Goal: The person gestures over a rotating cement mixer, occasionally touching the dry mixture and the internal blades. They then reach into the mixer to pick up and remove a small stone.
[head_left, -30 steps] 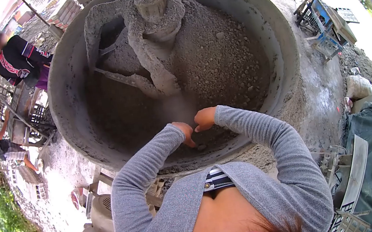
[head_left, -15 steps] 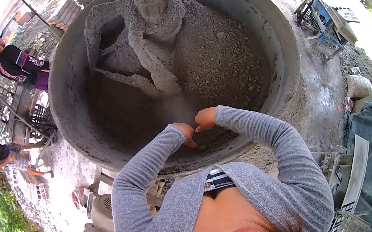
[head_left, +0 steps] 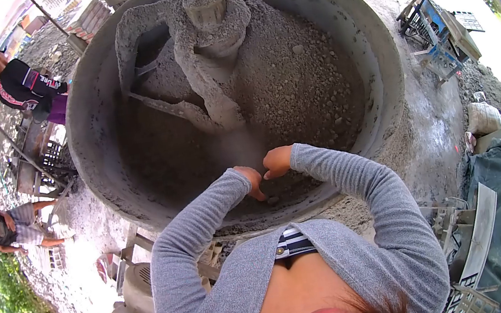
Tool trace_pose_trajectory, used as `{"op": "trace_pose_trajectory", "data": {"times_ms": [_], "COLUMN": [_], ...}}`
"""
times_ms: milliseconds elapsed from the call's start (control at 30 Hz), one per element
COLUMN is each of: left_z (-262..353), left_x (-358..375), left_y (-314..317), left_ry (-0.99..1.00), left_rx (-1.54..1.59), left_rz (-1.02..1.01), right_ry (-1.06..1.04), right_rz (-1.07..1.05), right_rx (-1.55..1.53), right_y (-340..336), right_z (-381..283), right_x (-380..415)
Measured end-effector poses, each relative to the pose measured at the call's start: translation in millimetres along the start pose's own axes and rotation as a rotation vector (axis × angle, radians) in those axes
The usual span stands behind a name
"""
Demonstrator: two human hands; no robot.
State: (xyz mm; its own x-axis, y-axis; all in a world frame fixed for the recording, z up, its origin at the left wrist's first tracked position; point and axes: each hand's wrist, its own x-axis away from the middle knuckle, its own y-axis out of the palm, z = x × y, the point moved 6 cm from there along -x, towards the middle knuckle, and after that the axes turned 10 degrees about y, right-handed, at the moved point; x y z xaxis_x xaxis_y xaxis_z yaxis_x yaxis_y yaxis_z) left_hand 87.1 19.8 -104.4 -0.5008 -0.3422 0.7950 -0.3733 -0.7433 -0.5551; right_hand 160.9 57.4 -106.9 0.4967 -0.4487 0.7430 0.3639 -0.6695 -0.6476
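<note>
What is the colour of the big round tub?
The tub is grey, seen best in the head view.

This is an open-air yard for concrete or block work. A big round mixing drum [head_left: 91,123] with a crusted paddle arm [head_left: 189,53] holds gravelly grey mix [head_left: 304,80]. Stacked blocks [head_left: 86,16] rise at the far left, a filled sack [head_left: 484,117] and a dark tarp [head_left: 496,168] lie to the right, and sunlit dusty ground [head_left: 425,114] runs towards leafy greenery [head_left: 14,308] at the near left.
</note>
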Motion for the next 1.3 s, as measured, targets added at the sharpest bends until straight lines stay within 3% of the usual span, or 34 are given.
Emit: {"op": "trace_pose_trajectory", "data": {"times_ms": [1167,1233,1300], "left_z": [0,-1,-4], "left_x": [-3,-4,-7], "left_y": [0,3,6], "left_ry": [0.026,0.018,-0.006], "left_rx": [0.010,0.039,-0.005], "left_rz": [0.038,-0.050,0.035], "right_ry": [0.002,-0.012,-0.036], "right_rz": [0.011,0.043,0.042], "right_rx": [0.002,0.002,0.023], "right_y": [3,3,12], "right_z": [3,3,10], "right_x": [-6,-8,-27]}}
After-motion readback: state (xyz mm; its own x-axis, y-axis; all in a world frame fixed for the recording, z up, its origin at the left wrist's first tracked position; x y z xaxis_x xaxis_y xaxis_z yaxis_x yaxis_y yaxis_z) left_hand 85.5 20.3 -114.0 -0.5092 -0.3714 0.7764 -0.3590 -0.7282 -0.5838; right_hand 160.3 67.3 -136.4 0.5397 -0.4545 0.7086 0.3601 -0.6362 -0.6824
